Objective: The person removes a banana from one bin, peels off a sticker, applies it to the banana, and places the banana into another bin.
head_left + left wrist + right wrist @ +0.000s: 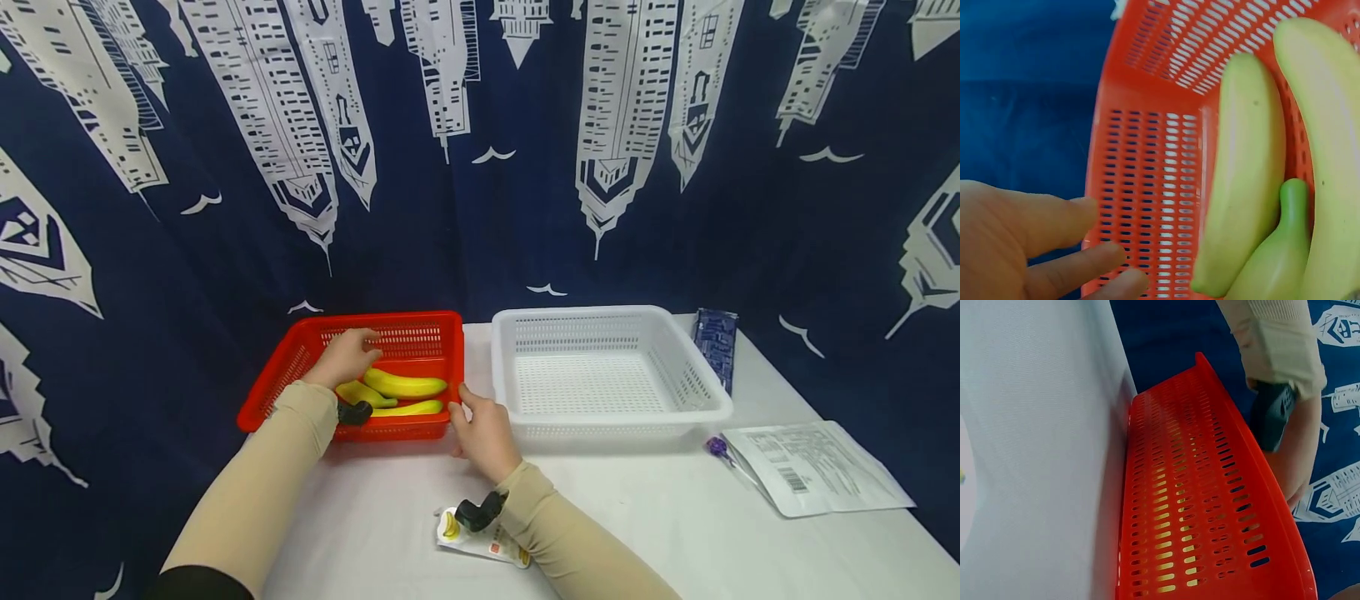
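Observation:
A red plastic basket (420,429) holds several yellow bananas (405,385), one with a green stem end showing in the left wrist view. My left hand (348,358) is over the basket, its fingers (1072,272) loosely extended beside the slotted wall and apart from the bananas. By the basket's right front corner is my right hand (483,433), thumb and fingers spread right at the outer wall. The right wrist view shows the basket's slotted side (1185,506) with yellow behind it; of my right hand almost nothing appears there.
A white basket (611,421) stands just right of the red one. Beside it lie a dark blue packet (716,346), a purple-headed lollipop (717,447) and a white printed pouch (821,471). Under my right wrist is a small banana-printed packet (480,546). Patterned navy cloth (510,225) hangs behind the table.

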